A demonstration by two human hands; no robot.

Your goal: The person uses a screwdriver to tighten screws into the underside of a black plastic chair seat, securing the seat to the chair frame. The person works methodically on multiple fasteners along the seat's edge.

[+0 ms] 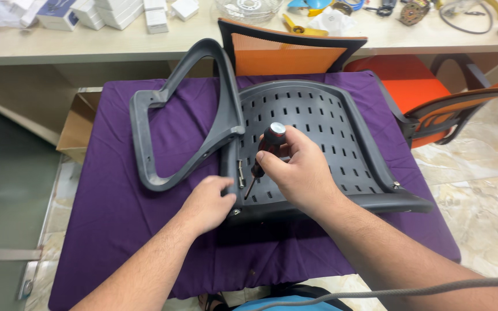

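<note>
screwdriver tip hidden behind left hand fingers, seat pan front edge partly under right hand; orange chair cut off at right frame edge
</note>
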